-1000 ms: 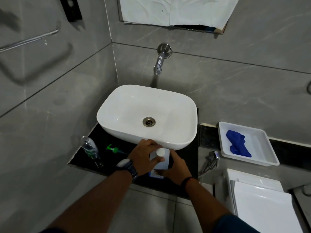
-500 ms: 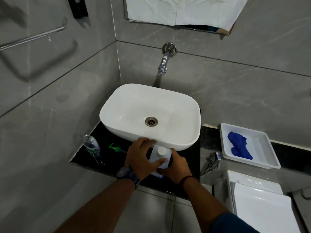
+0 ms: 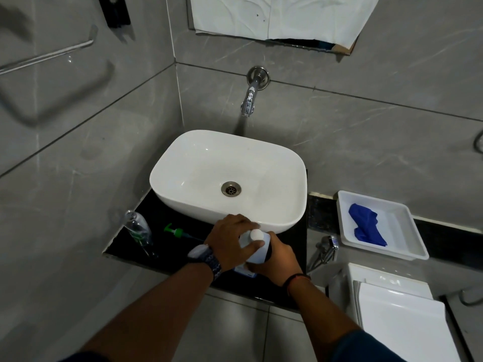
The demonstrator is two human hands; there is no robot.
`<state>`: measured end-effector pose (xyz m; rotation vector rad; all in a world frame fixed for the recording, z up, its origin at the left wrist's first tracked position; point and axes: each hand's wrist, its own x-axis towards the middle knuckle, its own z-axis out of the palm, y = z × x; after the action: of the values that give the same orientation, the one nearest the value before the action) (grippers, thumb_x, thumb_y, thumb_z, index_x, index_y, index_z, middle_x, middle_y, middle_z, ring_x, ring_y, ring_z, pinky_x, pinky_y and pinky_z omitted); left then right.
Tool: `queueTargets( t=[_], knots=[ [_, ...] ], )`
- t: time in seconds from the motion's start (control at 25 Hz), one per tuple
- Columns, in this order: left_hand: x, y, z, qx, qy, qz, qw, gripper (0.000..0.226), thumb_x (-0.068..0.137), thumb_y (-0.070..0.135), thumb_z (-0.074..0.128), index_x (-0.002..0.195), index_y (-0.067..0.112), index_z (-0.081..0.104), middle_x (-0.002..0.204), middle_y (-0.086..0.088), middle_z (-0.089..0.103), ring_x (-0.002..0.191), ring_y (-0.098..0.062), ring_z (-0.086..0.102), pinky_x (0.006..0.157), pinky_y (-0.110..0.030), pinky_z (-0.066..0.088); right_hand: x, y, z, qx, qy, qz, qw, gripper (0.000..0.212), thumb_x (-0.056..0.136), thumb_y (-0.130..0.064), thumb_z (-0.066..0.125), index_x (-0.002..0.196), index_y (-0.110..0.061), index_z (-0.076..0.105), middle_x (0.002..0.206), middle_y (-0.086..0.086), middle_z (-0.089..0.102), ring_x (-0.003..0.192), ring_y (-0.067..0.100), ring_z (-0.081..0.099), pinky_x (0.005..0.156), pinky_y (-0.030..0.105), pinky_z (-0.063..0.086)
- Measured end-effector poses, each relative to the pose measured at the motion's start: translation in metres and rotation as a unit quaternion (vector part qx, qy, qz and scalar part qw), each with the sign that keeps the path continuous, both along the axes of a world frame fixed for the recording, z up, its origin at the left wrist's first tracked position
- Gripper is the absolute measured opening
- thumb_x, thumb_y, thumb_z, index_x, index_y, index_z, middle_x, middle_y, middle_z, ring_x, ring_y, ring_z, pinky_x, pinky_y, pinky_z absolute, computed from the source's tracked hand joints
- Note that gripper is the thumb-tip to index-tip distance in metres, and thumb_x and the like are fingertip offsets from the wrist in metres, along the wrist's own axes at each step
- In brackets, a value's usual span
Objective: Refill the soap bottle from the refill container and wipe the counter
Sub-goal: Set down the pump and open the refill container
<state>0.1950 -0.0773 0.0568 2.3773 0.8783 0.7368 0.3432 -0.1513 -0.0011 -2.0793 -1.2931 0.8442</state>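
A pale blue refill container [image 3: 257,253] with a round white cap [image 3: 256,234] stands on the black counter [image 3: 290,239] in front of the basin. My right hand [image 3: 277,259] wraps its body from the right. My left hand [image 3: 230,241] curls around its top, fingers at the cap. A clear soap bottle [image 3: 138,229], open at the neck, stands at the counter's left end. Its green pump [image 3: 175,232] lies flat on the counter between the bottle and my left hand. A blue cloth [image 3: 366,226] lies in a white tray [image 3: 407,246] to the right.
A white basin [image 3: 180,184] fills most of the counter, under a chrome wall tap [image 3: 251,96]. A small chrome valve [image 3: 326,246] juts out right of the counter. A white toilet cistern [image 3: 400,314] sits at the lower right. Grey tiled walls close in on the left and behind.
Both hands stay on the refill container. My left hand's fingers have shifted around the cap. The camera has drifted slightly.
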Motion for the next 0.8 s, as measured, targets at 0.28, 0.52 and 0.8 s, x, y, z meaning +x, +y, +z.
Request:
queueTargets(
  t=[0.28,0.52,0.8],
  knots=[
    [0.006,-0.001,0.002,0.017,-0.011,0.017,1.000,0.047,0.064,0.055,0.071,0.091,0.017,0.068,0.087,0.001,0.067,0.081,-0.018,0.059,0.073,-0.035,0.050,0.008,-0.004,0.004,-0.014,-0.015,0.010,1.000,0.082,0.054,-0.040,0.087,0.125,-0.031,0.048,0.116,-0.009,0.063,0.098,0.006,0.057,0.083,0.016,0.045],
    [0.009,-0.001,0.001,0.012,-0.005,-0.051,0.999,0.032,0.074,0.033,0.068,0.101,0.015,0.066,0.095,-0.003,0.065,0.087,-0.020,0.058,0.078,-0.035,0.050,0.011,-0.003,0.002,-0.036,-0.037,0.014,0.999,0.082,0.053,-0.045,0.085,0.125,-0.032,0.047,0.114,-0.011,0.064,0.089,0.001,0.053,0.078,0.012,0.041],
    [0.012,0.003,0.006,0.065,-0.027,0.027,0.997,0.040,0.069,0.054,0.067,0.076,0.015,0.063,0.073,0.000,0.062,0.069,-0.016,0.055,0.059,-0.029,0.047,0.015,-0.002,0.000,-0.036,-0.027,0.019,0.999,0.081,0.050,-0.046,0.084,0.121,-0.034,0.047,0.110,-0.010,0.065,0.091,0.005,0.058,0.081,0.019,0.048]
  ],
)
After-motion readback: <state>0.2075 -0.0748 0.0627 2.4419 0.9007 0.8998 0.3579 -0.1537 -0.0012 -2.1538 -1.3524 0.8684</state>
